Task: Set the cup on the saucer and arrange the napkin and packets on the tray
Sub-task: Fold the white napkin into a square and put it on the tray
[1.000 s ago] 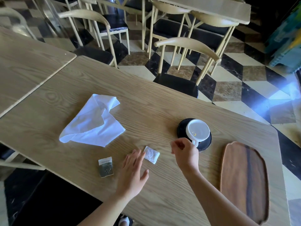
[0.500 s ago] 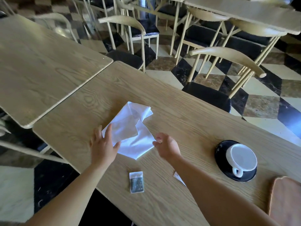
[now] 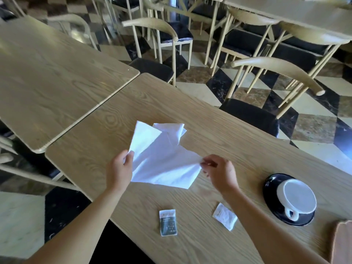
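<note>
A white cloth napkin (image 3: 162, 157) lies crumpled on the wooden table (image 3: 219, 140). My left hand (image 3: 120, 169) pinches its left edge and my right hand (image 3: 219, 171) pinches its right corner. A white cup (image 3: 296, 199) stands on a black saucer (image 3: 270, 187) at the right. Near the front edge lie a dark green packet (image 3: 168, 222) and a white packet (image 3: 224, 216). Only a corner of the brown wooden tray (image 3: 342, 242) shows at the bottom right.
A second wooden table (image 3: 47, 73) abuts at the left. Pale wooden chairs with black seats (image 3: 251, 113) stand behind the table on a checkered floor.
The view swung left, away from the cup and tray. Both hands moved from beside the packets and cup to the napkin and took hold of its edges, lifting it partly open.
</note>
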Available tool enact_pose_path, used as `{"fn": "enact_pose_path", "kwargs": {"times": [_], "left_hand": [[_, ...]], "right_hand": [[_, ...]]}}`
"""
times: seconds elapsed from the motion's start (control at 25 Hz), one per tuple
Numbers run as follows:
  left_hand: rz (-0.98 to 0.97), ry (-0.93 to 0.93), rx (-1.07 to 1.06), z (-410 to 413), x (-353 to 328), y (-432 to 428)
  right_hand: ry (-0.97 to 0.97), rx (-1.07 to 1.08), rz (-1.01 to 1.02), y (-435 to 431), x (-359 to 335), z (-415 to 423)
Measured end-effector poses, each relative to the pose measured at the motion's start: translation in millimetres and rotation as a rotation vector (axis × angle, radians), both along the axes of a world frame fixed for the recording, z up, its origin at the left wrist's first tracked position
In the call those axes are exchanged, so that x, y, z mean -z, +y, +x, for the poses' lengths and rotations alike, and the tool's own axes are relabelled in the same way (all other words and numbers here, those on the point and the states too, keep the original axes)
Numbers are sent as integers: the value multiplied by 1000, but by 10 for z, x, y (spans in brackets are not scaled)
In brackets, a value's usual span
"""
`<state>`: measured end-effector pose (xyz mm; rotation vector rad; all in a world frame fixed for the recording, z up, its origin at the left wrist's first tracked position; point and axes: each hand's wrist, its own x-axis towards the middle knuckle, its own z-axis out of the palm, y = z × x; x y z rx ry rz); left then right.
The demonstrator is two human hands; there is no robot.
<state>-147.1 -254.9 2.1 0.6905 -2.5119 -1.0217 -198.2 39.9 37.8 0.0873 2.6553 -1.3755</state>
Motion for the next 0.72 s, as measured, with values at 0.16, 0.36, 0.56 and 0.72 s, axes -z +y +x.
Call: {"fn": "enact_pose_path", "kwargs": {"times": [0.16,0.36,0.56,0.72], "left_hand": [[298,64,-40,-52,-25,141],[561,-15,-186,74,146,292],[718,-82,-225,281,218,359],[946,-64,-194,251,37,523]], "right_hand": [[-22,51,-113,638,-308,191],[173,-103,40,1154,-375,475],[15,-405,391,1482,-53,960],[-279,-339,346,1282,92,1109]]}}
